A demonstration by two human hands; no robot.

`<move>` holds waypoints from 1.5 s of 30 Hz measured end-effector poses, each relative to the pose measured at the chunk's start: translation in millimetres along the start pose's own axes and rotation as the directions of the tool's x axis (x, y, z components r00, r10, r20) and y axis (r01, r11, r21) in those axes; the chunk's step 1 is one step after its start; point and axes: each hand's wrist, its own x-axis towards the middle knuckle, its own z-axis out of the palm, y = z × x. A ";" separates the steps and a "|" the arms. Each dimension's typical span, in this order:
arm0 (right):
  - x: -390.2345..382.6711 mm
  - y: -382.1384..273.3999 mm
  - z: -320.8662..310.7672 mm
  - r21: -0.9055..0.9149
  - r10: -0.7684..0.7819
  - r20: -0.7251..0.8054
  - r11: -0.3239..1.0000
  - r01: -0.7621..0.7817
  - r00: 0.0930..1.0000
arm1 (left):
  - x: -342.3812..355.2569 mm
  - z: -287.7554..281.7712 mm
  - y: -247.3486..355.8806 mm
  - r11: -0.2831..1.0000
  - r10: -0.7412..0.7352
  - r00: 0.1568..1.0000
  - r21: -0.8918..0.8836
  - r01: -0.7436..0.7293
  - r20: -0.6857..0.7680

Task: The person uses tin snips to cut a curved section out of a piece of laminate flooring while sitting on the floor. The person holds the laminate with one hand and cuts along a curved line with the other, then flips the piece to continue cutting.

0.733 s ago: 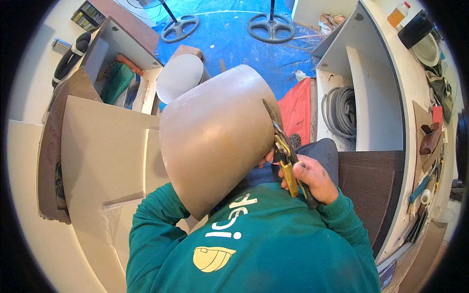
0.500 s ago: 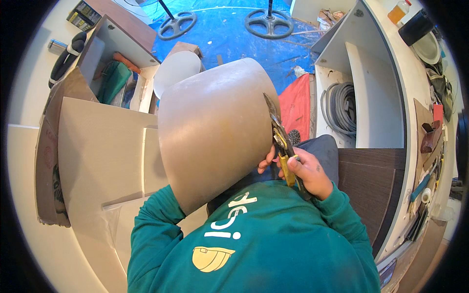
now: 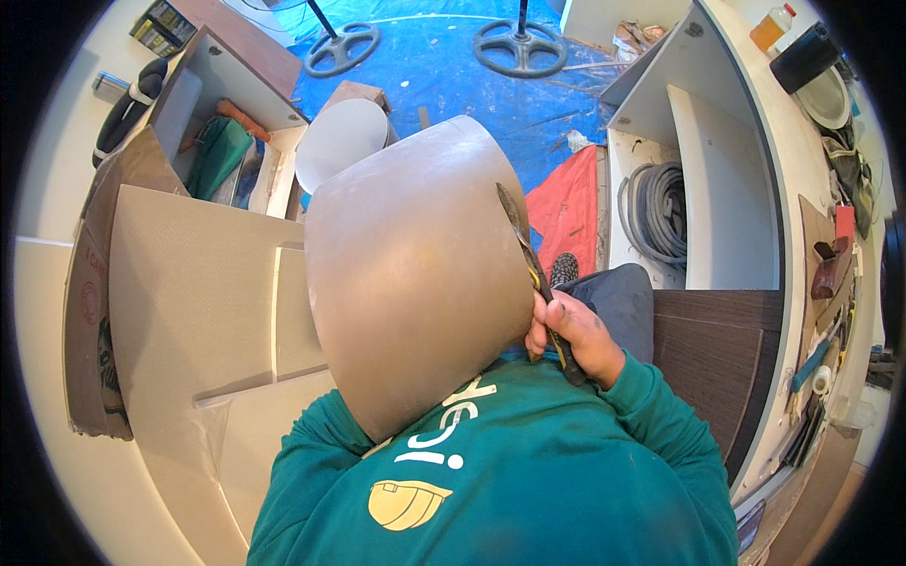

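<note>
A large drum-shaped piece of brownish-grey sheet metal (image 3: 415, 274) lies tilted across my lap. My right hand (image 3: 580, 332) is closed round the handles of a pair of tin snips (image 3: 517, 226). Their dark blades lie along the right rim of the curved sheet; whether the sheet is between the jaws I cannot tell. My left green sleeve (image 3: 326, 429) goes behind the lower left edge of the sheet, which hides my left hand.
A round grey piece (image 3: 342, 141) stands beyond the sheet. Left are flat panels (image 3: 193, 283) and an open cabinet (image 3: 212, 123). At right, a coiled grey hose (image 3: 656, 212) sits in another cabinet, beside a tool-strewn counter (image 3: 812, 311). Blue sheeting (image 3: 425, 66) covers the floor ahead.
My right hand has turned, so the yellow handles show less, and the tin snips have shifted slightly left along the rim. The metal drum has rotated a little. Fingers by the rim have gone from view.
</note>
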 end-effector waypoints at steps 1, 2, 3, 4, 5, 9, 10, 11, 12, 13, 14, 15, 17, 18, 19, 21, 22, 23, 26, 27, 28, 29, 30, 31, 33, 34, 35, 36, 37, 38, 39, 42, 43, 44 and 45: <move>0.7 0.9 -1.3 0.009 -0.002 0.020 1.000 0.002 1.000 | 0.3 -1.0 -0.9 1.000 -0.002 1.000 -0.001 0.002 0.004; 0.8 -0.2 -1.2 0.016 -0.007 0.026 1.000 0.007 1.000 | -0.1 -1.7 -1.4 1.000 0.000 1.000 -0.001 0.000 0.004; 0.6 -2.7 -0.5 0.023 -0.015 0.031 1.000 0.015 0.999 | 0.4 -2.0 -1.9 1.000 -0.003 1.000 0.000 0.003 0.004; 0.6 -4.1 -0.3 0.029 -0.023 0.036 0.999 0.022 0.999 | 0.3 -2.6 -3.0 1.000 -0.003 1.000 0.002 0.003 0.004; 2.3 -1.5 -1.2 0.022 -0.069 0.049 0.997 0.068 0.996 | 0.0 -2.8 -2.5 1.000 -0.001 1.000 0.005 0.001 0.008; -0.6 -3.5 0.8 -0.159 -0.152 -0.026 0.976 0.146 0.988 | -3.6 -2.3 -1.0 1.000 0.014 1.000 0.026 -0.014 0.005; -2.4 -5.1 0.0 -0.202 -0.151 -0.051 0.970 0.138 0.987 | -3.8 -2.8 0.0 0.999 0.023 1.000 0.038 -0.023 0.000; -4.4 -7.1 -0.9 -0.245 -0.149 -0.075 0.961 0.127 0.986 | -4.6 -3.4 2.0 0.998 0.033 0.999 0.056 -0.033 -0.005; -5.4 -7.0 -3.7 -0.247 -0.143 -0.074 0.961 0.121 0.987 | -6.5 -2.8 3.7 0.997 0.039 0.999 0.069 -0.038 -0.012; -5.5 -7.5 -4.2 -0.256 -0.142 -0.071 0.959 0.119 0.987 | -8.6 -3.5 7.9 0.994 0.053 0.998 0.097 -0.051 -0.025; -5.9 -8.2 -4.8 -0.264 -0.140 -0.069 0.957 0.117 0.988 | -11.2 -3.2 11.8 0.990 0.073 0.996 0.127 -0.067 -0.042; -6.1 -11.1 -4.3 -0.278 -0.143 -0.067 0.953 0.119 0.987 | -13.7 -3.6 17.2 0.984 0.099 0.993 0.158 -0.087 -0.068; -4.7 -14.1 -5.7 -0.319 -0.153 -0.064 0.939 0.125 0.986 | -26.6 -5.8 32.3 0.961 0.175 0.976 0.240 -0.140 -0.130; -4.3 -13.8 -6.6 -0.346 -0.161 -0.066 0.929 0.129 0.985 | -35.9 -8.9 40.1 0.944 0.223 0.959 0.282 -0.168 -0.173; -5.1 -12.1 -8.9 -0.373 -0.172 -0.084 0.919 0.129 0.982 | -40.2 -13.5 48.5 0.927 0.257 0.945 0.327 -0.182 -0.203; -5.1 -4.2 -12.7 -0.348 -0.183 -0.106 0.928 0.136 0.977 | -53.5 -20.0 66.4 0.889 0.322 0.909 0.414 -0.195 -0.264; -5.3 -1.9 -12.9 -0.334 -0.185 -0.112 0.932 0.138 0.976 | -64.3 -22.7 75.8 0.870 0.352 0.886 0.454 -0.191 -0.301; -5.8 -3.7 -11.5 -0.312 -0.175 -0.113 0.941 0.133 0.978 | -72.7 -24.1 83.7 0.854 0.368 0.868 0.490 -0.174 -0.334; -6.1 -15.1 0.4 -0.215 -0.129 -0.101 0.971 0.105 0.987 | -88.7 -19.1 83.5 0.845 0.374 0.851 0.514 -0.149 -0.368; -6.5 -17.0 3.4 -0.161 -0.108 -0.095 0.983 0.092 0.990 | -88.1 -14.0 79.4 0.841 0.396 0.863 0.501 -0.204 -0.314; -7.0 -17.9 4.9 -0.108 -0.089 -0.088 0.991 0.079 0.992 | -87.3 -8.8 75.3 0.838 0.417 0.871 0.481 -0.258 -0.259; -8.2 -18.4 2.9 -0.094 -0.052 -0.068 0.995 0.045 0.996 | -85.5 -3.7 69.9 0.832 0.438 0.876 0.459 -0.310 -0.203; -11.0 -18.0 -0.9 -0.080 -0.015 -0.051 0.997 0.011 0.999 | -83.2 -1.7 64.4 0.816 0.482 0.835 0.482 -0.318 -0.266; -13.2 -17.1 -2.8 -0.065 0.022 -0.034 0.998 -0.024 0.999 | -81.2 0.0 59.4 0.800 0.524 0.787 0.507 -0.323 -0.326; -15.2 -14.5 -1.3 0.007 0.029 -0.017 1.000 -0.029 0.999 | -79.8 -2.3 55.5 0.778 0.569 0.738 0.529 -0.340 -0.362; -15.7 -14.1 -0.4 0.042 0.031 -0.007 0.999 -0.031 0.999 | -79.0 -6.7 53.8 0.773 0.575 0.743 0.526 -0.356 -0.342; -16.7 -17.0 1.6 0.040 0.059 -0.022 0.998 -0.058 0.998 | -78.7 -9.2 52.7 0.768 0.581 0.747 0.522 -0.371 -0.322; -17.9 -22.1 4.1 0.037 0.086 -0.038 0.996 -0.085 0.996 | -79.2 -9.0 52.4 0.768 0.579 0.747 0.528 -0.364 -0.328; -18.4 -24.4 5.2 0.034 0.113 -0.053 0.993 -0.112 0.992 | -80.2 -7.9 52.5 0.767 0.577 0.745 0.534 -0.356 -0.333; -18.3 -23.0 4.5 0.039 0.137 -0.049 0.990 -0.135 0.989 | -80.8 -6.8 52.8 0.767 0.576 0.744 0.539 -0.348 -0.339; -17.6 -21.4 3.7 0.045 0.159 -0.043 0.987 -0.157 0.986 | -81.5 -6.3 54.5 0.760 0.577 0.744 0.556 -0.337 -0.337; -15.8 -25.6 8.1 -0.013 0.112 -0.060 0.993 -0.113 0.992 | -81.0 -3.5 59.0 0.743 0.584 0.738 0.588 -0.319 -0.338; -15.3 -27.3 9.8 -0.046 0.078 -0.070 0.996 -0.082 0.994 | -78.3 -0.6 58.9 0.741 0.591 0.730 0.588 -0.324 -0.343; -14.1 -23.2 7.2 -0.059 0.064 -0.097 0.996 -0.070 0.993 | -75.3 0.5 59.5 0.740 0.597 0.723 0.587 -0.329 -0.347; -12.2 -17.9 3.5 -0.074 0.050 -0.119 0.996 -0.059 0.992 | -72.6 -0.4 62.1 0.726 0.598 0.733 0.606 -0.326 -0.323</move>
